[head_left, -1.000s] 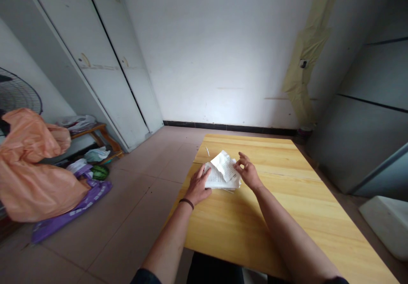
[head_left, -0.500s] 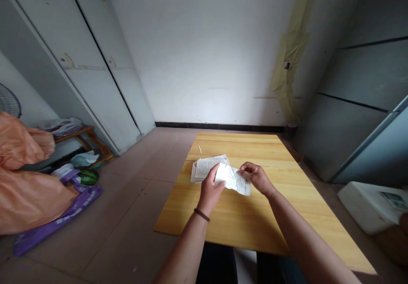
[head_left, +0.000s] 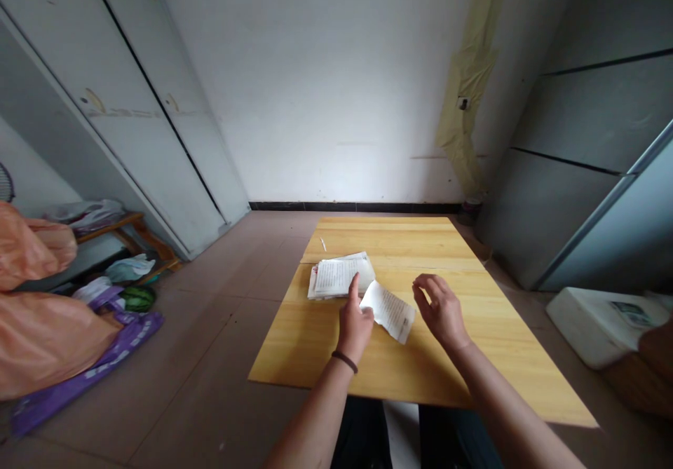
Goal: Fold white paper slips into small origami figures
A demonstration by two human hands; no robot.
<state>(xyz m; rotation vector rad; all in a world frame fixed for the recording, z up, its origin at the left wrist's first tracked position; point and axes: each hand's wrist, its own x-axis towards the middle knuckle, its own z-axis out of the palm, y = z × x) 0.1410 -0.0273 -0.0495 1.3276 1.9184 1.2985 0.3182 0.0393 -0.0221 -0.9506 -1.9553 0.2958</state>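
A torn-edged printed sheet of paper (head_left: 392, 313) is tilted over the wooden table, its left edge under the thumb of my left hand (head_left: 355, 325). That hand grips the sheet at this edge, index finger pointing up and away. To the sheet's right, my right hand (head_left: 442, 310) is off the paper, its fingers loosely bent and apart with nothing seen in them. Just beyond my left hand lies a stack of printed papers (head_left: 336, 277), partly covered by the index finger.
The wooden table (head_left: 505, 357) stands before my knees. A small white strip (head_left: 322, 245) lies near its far left corner. Right of the table is a white foam box (head_left: 594, 325); to the left are an orange cloth (head_left: 47, 336), a purple bag (head_left: 89, 378) and a watermelon (head_left: 139, 298).
My right hand has let go of the sheet and moved right. The sheet's right end now hangs lower, and my left index finger has straightened. The view has shifted slightly.
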